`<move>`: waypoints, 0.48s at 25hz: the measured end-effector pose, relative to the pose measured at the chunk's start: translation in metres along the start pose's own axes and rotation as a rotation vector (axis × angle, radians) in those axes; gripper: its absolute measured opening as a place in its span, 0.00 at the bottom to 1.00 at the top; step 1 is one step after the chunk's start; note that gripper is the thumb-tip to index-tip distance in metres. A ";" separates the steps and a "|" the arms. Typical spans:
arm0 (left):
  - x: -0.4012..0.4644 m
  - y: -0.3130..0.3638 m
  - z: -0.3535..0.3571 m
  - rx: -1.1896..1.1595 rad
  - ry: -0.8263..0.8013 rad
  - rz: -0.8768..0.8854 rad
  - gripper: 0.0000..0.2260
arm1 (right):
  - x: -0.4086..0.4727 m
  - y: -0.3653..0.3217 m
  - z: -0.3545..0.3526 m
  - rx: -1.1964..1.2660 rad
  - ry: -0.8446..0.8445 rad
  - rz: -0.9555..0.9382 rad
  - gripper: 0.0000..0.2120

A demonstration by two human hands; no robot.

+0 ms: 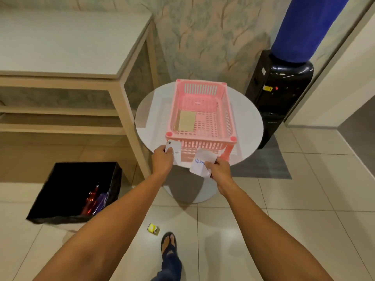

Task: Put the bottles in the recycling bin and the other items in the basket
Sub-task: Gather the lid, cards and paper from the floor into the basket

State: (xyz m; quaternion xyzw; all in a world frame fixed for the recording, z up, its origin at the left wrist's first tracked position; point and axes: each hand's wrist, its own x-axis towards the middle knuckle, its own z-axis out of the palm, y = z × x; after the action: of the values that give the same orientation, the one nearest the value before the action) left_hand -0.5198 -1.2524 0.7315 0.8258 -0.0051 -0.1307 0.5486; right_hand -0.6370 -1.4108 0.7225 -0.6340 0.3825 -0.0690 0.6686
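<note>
Basket (pixel 199 110), pink, slotted, sits on the round white table (pixel 148 118) straight ahead, a tan card (pixel 185 120) already lying flat inside; near to far: yellow small item (pixel 153 228) on the tiles by the sandalled foot (pixel 169 241), not yet sorted and easy to step on or forget; left hand (pixel 162 160) pinches a white tag (pixel 174 152), right hand (pixel 220 168) pinches a white paper slip (pixel 200 164) with blue writing, both held just short of the basket's near rim; risk: both papers are light and floppy, released too early they'd likely flutter down outside the near wall onto table or floor, or the slip could snag on the rim; a thin tag might also slide through the slots; recycling bin (pixel 60 191), black-lined, on the floor to the left, holds a red bottle (pixel 91 201) and a purple one (pixel 101 200), so bottles look done; shelf unit (pixel 113 86) crowds the table's left side, black water dispenser (pixel 278 94) stands behind right, neither blocks the drop
</note>
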 end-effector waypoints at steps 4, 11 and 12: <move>0.070 0.051 0.014 -0.031 0.024 0.097 0.11 | 0.054 -0.059 0.016 -0.031 0.062 -0.106 0.17; 0.168 0.103 0.052 0.031 -0.081 0.187 0.10 | 0.149 -0.112 0.019 -0.059 0.201 -0.141 0.17; 0.178 0.103 0.062 0.044 -0.089 0.169 0.11 | 0.163 -0.115 0.016 -0.068 0.208 -0.122 0.16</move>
State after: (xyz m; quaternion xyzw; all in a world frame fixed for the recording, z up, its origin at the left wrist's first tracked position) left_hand -0.3480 -1.3764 0.7650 0.8275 -0.1021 -0.1204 0.5388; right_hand -0.4683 -1.5134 0.7552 -0.6679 0.4126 -0.1621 0.5979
